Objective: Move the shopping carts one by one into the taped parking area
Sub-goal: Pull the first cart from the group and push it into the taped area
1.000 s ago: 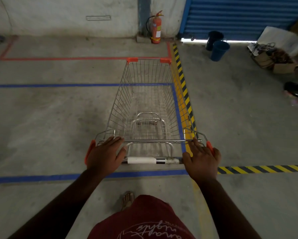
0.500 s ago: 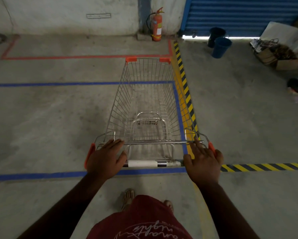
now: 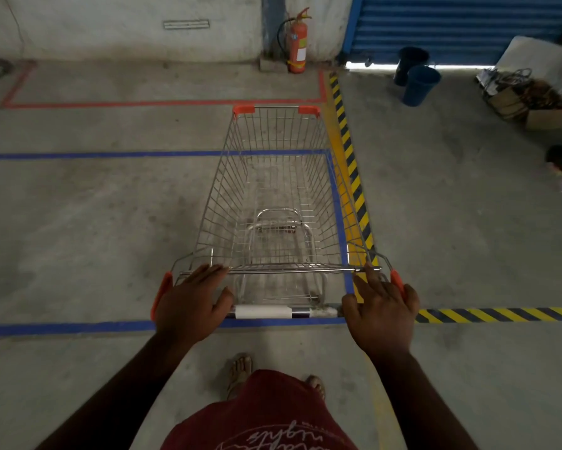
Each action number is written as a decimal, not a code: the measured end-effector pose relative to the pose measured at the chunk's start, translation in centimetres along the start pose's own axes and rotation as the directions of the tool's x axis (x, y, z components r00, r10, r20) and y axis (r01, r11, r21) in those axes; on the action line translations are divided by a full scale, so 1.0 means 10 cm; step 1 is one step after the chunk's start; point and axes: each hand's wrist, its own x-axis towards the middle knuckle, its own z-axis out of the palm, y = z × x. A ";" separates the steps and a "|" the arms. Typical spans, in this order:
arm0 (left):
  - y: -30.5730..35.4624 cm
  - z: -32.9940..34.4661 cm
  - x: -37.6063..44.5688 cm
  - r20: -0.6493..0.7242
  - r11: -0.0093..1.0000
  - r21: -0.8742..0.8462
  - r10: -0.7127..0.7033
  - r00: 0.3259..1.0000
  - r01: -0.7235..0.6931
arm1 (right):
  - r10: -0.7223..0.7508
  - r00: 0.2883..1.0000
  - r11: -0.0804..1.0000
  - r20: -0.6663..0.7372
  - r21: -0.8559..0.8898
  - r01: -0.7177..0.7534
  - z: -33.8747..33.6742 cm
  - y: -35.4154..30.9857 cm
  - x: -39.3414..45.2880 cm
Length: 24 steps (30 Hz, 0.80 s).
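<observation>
The left hand (image 3: 190, 303) lies over the left end of the handle bar of the silver wire shopping cart (image 3: 279, 203), fingers stretched forward onto the upper wire rail and thumb hooked under the bar. The right hand (image 3: 382, 311) sits at the bar's right end in the same way, fingers straight and spread, thumb against the bar. The cart's basket holds nothing (only the folded child-seat frame shows through the mesh). A white wrap covers part of the chrome handle; no writing on it can be read. Orange plastic caps mark the handle ends and the two front corners. The cart stands on the grey concrete floor (image 3: 94, 228) inside the rectangle of blue floor tape (image 3: 65, 328), its right side along the yellow-and-black striped tape (image 3: 354, 170), its front reaching past the far blue line towards the red tape outline (image 3: 162, 103). Beyond stand a red fire extinguisher (image 3: 297, 43) against the wall, two dark blue buckets (image 3: 419, 84) whose insides are not visible, and a cardboard box of clutter (image 3: 529, 102) before the blue roller shutter (image 3: 461, 24).
</observation>
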 end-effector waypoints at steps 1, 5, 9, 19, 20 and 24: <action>0.00 0.00 0.00 -0.009 1.000 -0.003 0.002 1.000 -0.002 | 0.000 1.000 1.000 -0.003 0.003 0.000 0.00 0.00 -0.01; -0.01 0.00 0.00 0.012 1.000 0.002 -0.005 1.000 0.005 | -0.008 0.999 1.000 -0.048 0.029 0.009 -0.03 -0.02 -0.02; -0.04 0.00 0.00 0.016 1.000 -0.005 0.002 1.000 -0.002 | -0.007 0.997 0.999 -0.080 0.049 0.011 -0.06 -0.03 -0.04; -0.04 -0.03 0.01 0.020 1.000 -0.006 0.000 1.000 0.000 | -0.030 0.993 0.999 -0.116 0.028 0.033 -0.06 -0.06 -0.07; -0.06 -0.03 0.02 0.029 1.000 -0.003 -0.001 1.000 0.001 | -0.032 0.992 0.999 -0.124 0.024 0.036 -0.06 -0.07 -0.08; -0.10 -0.03 0.02 0.035 1.000 0.016 0.004 0.999 -0.004 | -0.052 0.985 0.998 -0.164 0.010 0.055 -0.06 -0.10 -0.09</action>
